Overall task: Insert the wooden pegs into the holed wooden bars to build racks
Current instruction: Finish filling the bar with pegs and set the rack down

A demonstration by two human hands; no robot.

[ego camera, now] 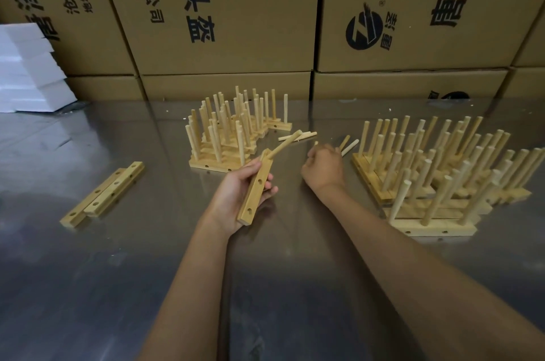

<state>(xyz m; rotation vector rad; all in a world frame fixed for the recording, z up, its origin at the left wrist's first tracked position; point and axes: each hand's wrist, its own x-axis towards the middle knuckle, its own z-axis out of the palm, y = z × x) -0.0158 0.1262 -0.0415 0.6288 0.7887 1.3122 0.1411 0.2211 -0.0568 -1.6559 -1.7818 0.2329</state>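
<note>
left hand [240, 188] fingers [269, 189] wrap holed bar [256, 188].

It looked like a warehouse packing room: printed cardboard cartons [224, 15] were stacked wall-like behind a shiny metal counter [118, 272], white foam blocks [26, 68] were piled at the cartons' left end, and batches of finished peg racks [436, 172] stood before them.

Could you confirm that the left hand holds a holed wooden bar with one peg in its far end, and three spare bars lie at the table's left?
Not quite: the head view shows two spare holed wooden bars there, not three. The rest holds.
</note>
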